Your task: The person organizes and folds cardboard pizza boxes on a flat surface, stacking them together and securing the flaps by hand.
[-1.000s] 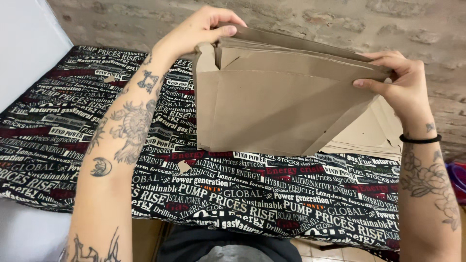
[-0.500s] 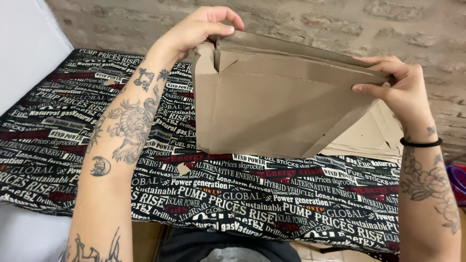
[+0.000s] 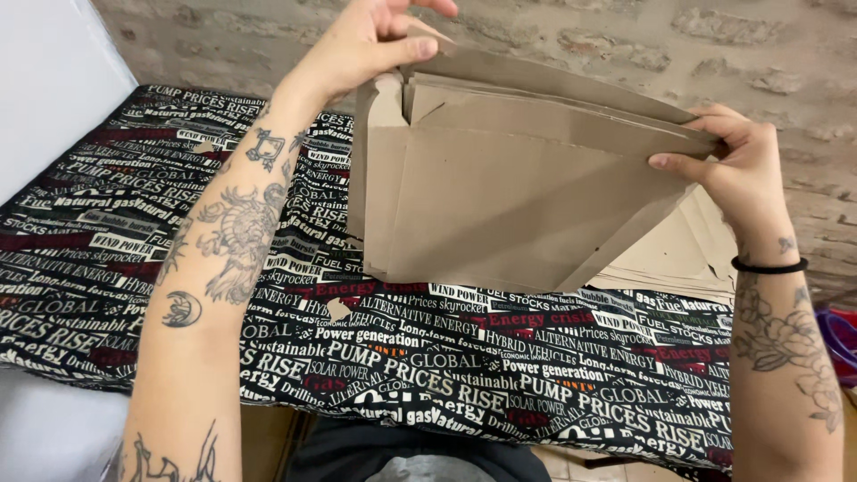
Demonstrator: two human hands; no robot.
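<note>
Both my hands hold up a folded brown cardboard piece above a table covered with a black cloth printed in white and red lettering. My left hand pinches the top left corner of the cardboard, fingers over its upper edge. At the right tip, my right hand grips the layered flaps between thumb and fingers. The cardboard stands roughly upright, its lower edge close to the cloth. A black band circles my right wrist.
More flat cardboard sheets lie on the cloth behind the held piece at the right. A brick wall runs along the back. A white surface stands at the left. Small cardboard scraps lie on the cloth.
My left hand has shifted its fingers at the top corner of the cardboard, and the piece sits slightly higher. My right hand keeps its grip.
</note>
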